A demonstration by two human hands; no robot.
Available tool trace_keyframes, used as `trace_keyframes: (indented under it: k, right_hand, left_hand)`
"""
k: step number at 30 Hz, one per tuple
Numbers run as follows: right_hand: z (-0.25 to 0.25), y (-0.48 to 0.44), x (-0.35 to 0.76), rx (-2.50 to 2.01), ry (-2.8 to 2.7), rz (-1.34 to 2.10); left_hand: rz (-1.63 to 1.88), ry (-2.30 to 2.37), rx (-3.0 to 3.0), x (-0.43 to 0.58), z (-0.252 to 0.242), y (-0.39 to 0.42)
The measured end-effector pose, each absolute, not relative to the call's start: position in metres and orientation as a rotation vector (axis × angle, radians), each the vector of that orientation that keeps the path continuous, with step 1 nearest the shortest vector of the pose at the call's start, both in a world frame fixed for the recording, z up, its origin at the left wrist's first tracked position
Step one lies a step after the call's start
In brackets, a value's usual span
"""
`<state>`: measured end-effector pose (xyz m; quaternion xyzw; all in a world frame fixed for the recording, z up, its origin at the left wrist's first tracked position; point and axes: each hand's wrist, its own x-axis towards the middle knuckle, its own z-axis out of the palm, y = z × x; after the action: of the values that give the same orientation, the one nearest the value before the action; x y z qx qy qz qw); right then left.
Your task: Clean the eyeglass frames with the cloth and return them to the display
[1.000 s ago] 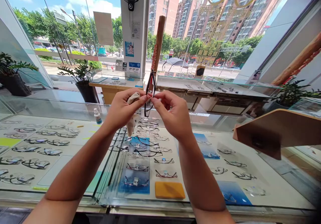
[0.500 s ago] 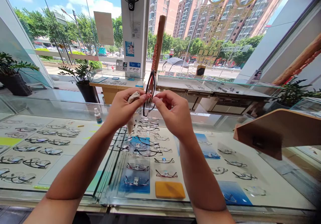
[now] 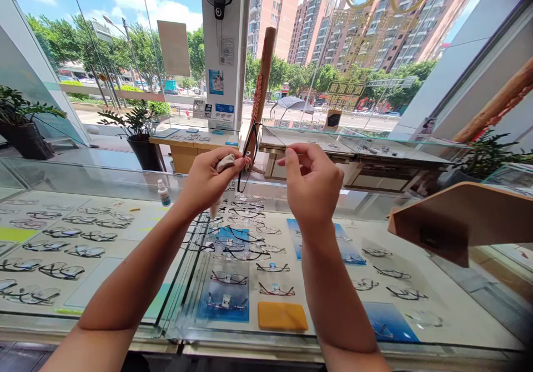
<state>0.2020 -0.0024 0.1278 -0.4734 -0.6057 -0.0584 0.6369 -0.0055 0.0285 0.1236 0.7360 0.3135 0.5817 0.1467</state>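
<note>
My left hand (image 3: 210, 180) pinches a pair of dark-framed eyeglasses (image 3: 250, 141), held edge-on above the glass counter. A pale cloth (image 3: 225, 162) is tucked into the same hand, and its lower end hangs beneath the palm. To the right, my right hand (image 3: 313, 180) is closed in a pinch, apart from the frame. A thin thread-like line (image 3: 275, 136) runs from the top of the eyeglasses to its fingertips. What the line is made of is too fine to make out.
Below my hands, the glass display counter (image 3: 233, 333) holds rows of eyeglasses and an orange case (image 3: 282, 316). A small white bottle (image 3: 164, 192) stands at left. A brown wooden board (image 3: 462, 216) juts in at right. Beyond are a wooden post (image 3: 263, 78) and another counter (image 3: 200, 139).
My right hand has moved right, away from the eyeglasses, with the thin line now stretched between them. My left hand has stayed nearly still, and the eyeglasses have turned slightly.
</note>
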Motion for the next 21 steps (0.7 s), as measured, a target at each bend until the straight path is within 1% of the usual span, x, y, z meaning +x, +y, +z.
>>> trace_keyframes:
  k: [3,9,21]
  right_hand:
    - [0.128,0.0,0.204,-1.065,-1.361,-0.217]
    - [0.123,0.005,0.199,-0.984,-1.455,-0.24]
    - [0.121,0.003,0.191,-1.054,-1.61,-0.333]
  left_hand:
    - [1.641,0.9,2.151,-0.006,0.124,0.029]
    - [1.587,0.849,2.179,-0.001,0.123,0.029]
    - [1.575,0.832,2.157,0.003,0.126,0.023]
